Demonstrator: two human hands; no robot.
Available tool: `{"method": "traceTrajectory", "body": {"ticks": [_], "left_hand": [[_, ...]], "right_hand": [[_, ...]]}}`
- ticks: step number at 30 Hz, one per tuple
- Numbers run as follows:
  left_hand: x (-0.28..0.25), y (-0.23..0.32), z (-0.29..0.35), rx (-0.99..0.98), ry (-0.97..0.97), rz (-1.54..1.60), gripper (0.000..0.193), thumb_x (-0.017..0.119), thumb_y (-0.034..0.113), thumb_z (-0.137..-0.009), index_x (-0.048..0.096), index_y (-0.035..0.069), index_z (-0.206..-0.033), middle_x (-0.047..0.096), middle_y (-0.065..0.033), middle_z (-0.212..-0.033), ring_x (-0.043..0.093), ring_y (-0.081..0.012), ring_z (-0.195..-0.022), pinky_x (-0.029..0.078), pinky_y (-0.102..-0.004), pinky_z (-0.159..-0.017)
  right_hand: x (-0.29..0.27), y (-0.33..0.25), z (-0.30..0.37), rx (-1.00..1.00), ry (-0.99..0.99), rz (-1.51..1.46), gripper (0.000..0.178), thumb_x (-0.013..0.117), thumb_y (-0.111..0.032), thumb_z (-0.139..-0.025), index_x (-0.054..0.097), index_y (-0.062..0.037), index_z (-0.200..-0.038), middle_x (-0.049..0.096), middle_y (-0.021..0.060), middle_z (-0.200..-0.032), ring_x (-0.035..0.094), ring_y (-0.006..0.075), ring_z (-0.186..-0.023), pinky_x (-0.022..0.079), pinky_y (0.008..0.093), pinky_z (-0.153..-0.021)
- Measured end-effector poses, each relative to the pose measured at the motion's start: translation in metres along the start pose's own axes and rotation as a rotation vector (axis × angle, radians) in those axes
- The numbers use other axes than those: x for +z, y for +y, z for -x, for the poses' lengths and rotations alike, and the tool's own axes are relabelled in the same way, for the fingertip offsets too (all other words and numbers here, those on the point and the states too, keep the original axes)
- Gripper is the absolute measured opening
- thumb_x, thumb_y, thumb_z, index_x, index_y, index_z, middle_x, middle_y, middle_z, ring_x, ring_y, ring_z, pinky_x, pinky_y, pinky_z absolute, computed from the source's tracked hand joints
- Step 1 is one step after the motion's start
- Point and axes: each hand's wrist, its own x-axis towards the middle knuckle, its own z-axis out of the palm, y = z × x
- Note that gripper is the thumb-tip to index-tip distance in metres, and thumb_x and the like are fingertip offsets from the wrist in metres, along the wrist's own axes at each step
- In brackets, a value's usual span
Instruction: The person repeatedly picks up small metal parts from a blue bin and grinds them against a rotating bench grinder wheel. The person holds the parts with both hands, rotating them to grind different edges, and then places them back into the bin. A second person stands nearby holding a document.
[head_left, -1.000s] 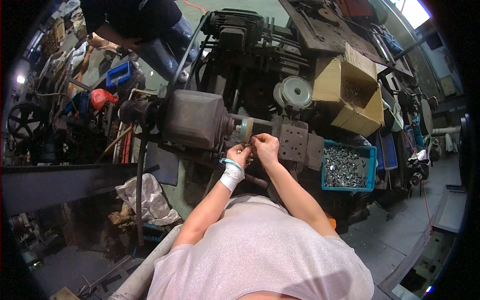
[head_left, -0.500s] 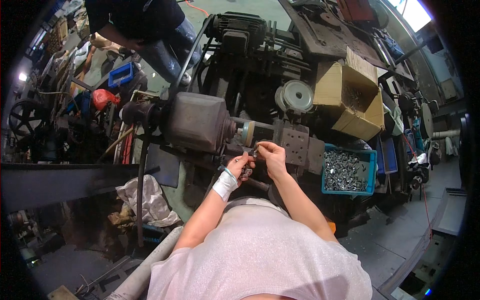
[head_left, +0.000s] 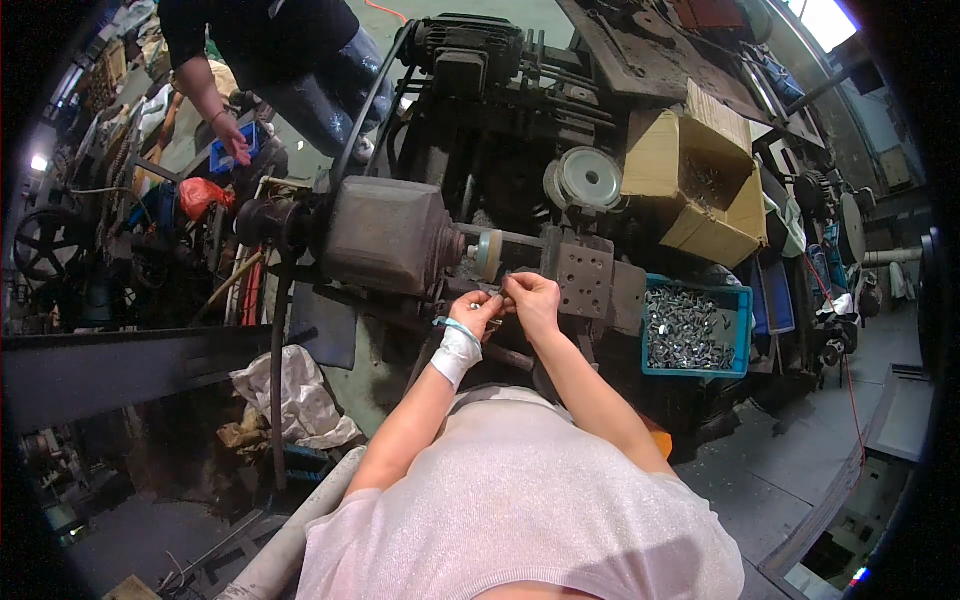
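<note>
My left hand [head_left: 474,314], with a white wrap at the wrist, is closed around several small shiny metal parts [head_left: 493,325], partly hidden by the fingers. Close beside it, my right hand [head_left: 534,301] is closed in a pinch, its fingertips meeting those of the left. What the right fingertips grip is too small and covered to name. Just beyond both hands, a small round wheel [head_left: 489,254] with a tan and greenish rim sits on the spindle of a dark machine [head_left: 385,235]. Whether anything touches the wheel cannot be seen.
On the right stands a teal crate [head_left: 747,330] of small metal parts, with an open cardboard box [head_left: 735,225] behind it. A drilled metal block [head_left: 585,280] and a pulley-like disc [head_left: 590,178] lie near. Another person [head_left: 270,60] stands at far left, one hand hanging down.
My hands have drawn closer together, with the right fingertips now against the left. The view has shifted slightly. The other person's arm and hand have come into sight at the upper left.
</note>
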Motion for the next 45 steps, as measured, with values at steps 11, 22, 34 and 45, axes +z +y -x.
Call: {"method": "traceTrajectory", "body": {"ticks": [11, 22, 34, 45], "left_hand": [[0.011, 0.009, -0.004, -0.006, 0.169, -0.001, 0.014, 0.06, 0.019, -0.076, 0.056, 0.007, -0.07, 0.059, -0.002, -0.065, 0.048, -0.0078, -0.047, 0.035, -0.0215, -0.039], [-0.003, 0.013, 0.01, -0.069, -0.017, -0.102, 0.015, 0.058, 0.02, -0.08, 0.059, 0.006, -0.077, 0.058, -0.0006, -0.065, 0.049, -0.0068, -0.048, 0.034, -0.0211, -0.037], [-0.006, 0.007, 0.018, 0.215, -0.095, -0.477, 0.033, 0.065, 0.007, -0.066, 0.055, 0.003, -0.097, 0.059, -0.0022, -0.074, 0.052, -0.0077, -0.06, 0.043, -0.023, -0.051], [-0.011, 0.009, 0.021, 0.043, -0.121, -0.131, 0.03, 0.061, 0.018, -0.077, 0.055, 0.002, -0.102, 0.06, -0.0019, -0.077, 0.052, -0.0064, -0.057, 0.041, -0.0199, -0.048]], "right_hand": [[0.006, 0.022, -0.025, -0.074, 0.071, 0.097, 0.011, 0.06, -0.006, -0.076, 0.06, 0.0042, -0.077, 0.059, 0.0056, -0.065, 0.055, 0.0108, -0.052, 0.046, 0.0228, -0.044], [-0.011, -0.008, 0.001, 0.087, -0.073, -0.354, 0.007, 0.057, -0.009, -0.075, 0.059, -0.0041, -0.08, 0.056, 0.0007, -0.069, 0.05, 0.008, -0.058, 0.043, 0.0235, -0.049], [-0.008, -0.014, 0.028, -0.311, -0.302, 0.286, 0.013, 0.062, -0.01, -0.074, 0.062, 0.0021, -0.079, 0.06, 0.0042, -0.07, 0.053, 0.0074, -0.062, 0.044, 0.0223, -0.056], [-0.009, -0.008, 0.012, -0.152, -0.083, 0.244, 0.015, 0.061, -0.012, -0.075, 0.063, 0.0017, -0.079, 0.058, 0.002, -0.061, 0.048, 0.0062, -0.052, 0.039, 0.0214, -0.046]]}}
